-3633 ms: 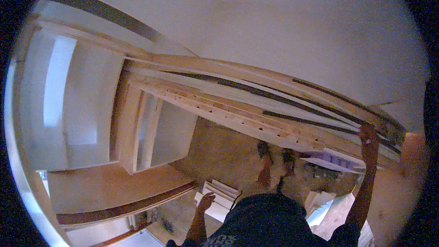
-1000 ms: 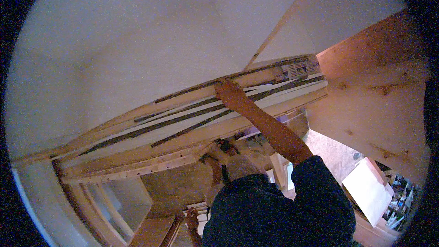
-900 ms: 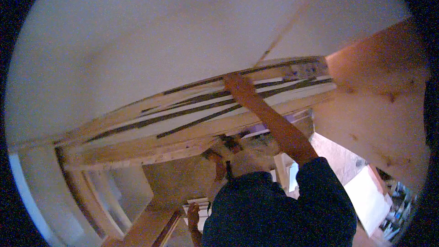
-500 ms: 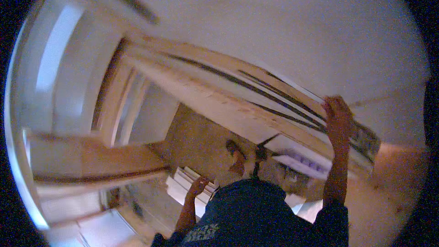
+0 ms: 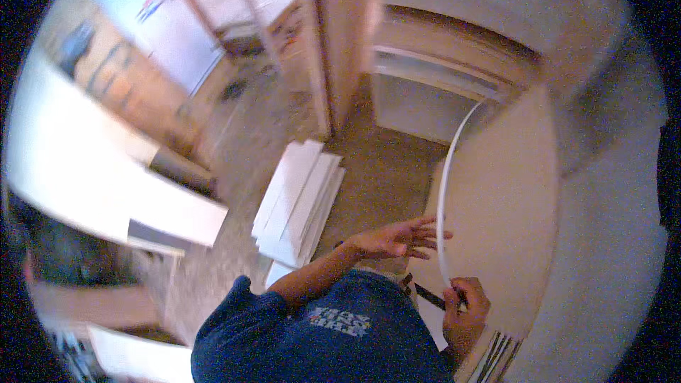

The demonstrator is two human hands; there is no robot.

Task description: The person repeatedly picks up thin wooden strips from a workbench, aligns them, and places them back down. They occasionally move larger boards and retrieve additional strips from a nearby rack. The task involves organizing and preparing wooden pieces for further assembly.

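A long, narrow white strip (image 5: pixel 443 198) rises in front of a large pale panel (image 5: pixel 507 206) and looks bowed in this view. My right hand (image 5: pixel 467 310) is closed around its lower end, fingers curled. My left hand (image 5: pixel 397 239) reaches across from the left with its fingers spread, the tips beside the strip; whether they touch it I cannot tell. A dark, narrow piece (image 5: pixel 429 296) shows beside my right hand, and whether it is held too cannot be made out. The strip's far end is blurred near the back of the panel.
A stack of white boards (image 5: pixel 301 202) lies on the brown floor (image 5: pixel 376 191) left of my arm. A wooden door frame (image 5: pixel 323 50) stands ahead. Several dark-edged strips (image 5: pixel 496 358) are at lower right. A bright white surface (image 5: pixel 92 149) runs along the left.
The view has swung round. My right hand has left the upper edge of the leaning boards and now holds the strip lower down. My left hand has moved from the white boards toward the strip.
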